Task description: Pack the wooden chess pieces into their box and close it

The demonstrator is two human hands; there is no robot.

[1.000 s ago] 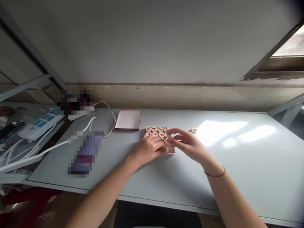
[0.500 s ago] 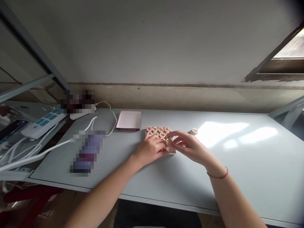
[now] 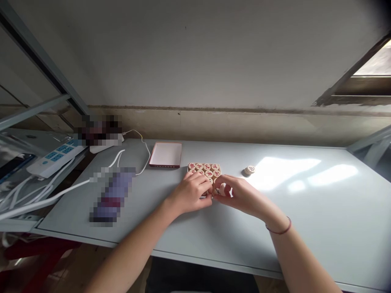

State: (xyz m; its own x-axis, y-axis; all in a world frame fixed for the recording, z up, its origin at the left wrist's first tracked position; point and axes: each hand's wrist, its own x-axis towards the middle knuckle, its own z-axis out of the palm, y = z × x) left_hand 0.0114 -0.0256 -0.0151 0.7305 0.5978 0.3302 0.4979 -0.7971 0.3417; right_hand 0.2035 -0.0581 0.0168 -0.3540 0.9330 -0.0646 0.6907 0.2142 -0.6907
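A small box (image 3: 220, 167) of round wooden Chinese chess pieces (image 3: 207, 167) rests on the table, the visible ones mostly marked in red. My left hand (image 3: 192, 189) is closed on the box's left and front sides, covering several pieces. At the front right corner, my right hand (image 3: 241, 194) has its thumb and fingers closed around a dark-marked chess piece (image 3: 218, 191), which sits in or just at the box. Its fingers partly hide that piece. Off to the right, a short stack of chess pieces (image 3: 250, 169) stands apart from both hands.
An open box lid (image 3: 165, 154) lies inside up, left of the box. Farther left are a blurred purple object (image 3: 114, 195), white cables (image 3: 70, 194) and a power strip (image 3: 58, 156). The grey table (image 3: 320, 219) runs back to the wall.
My right hand has come down and slightly left, lowering the tilted chess piece into the box's front right corner. My left hand has shifted a little along the box's front side.
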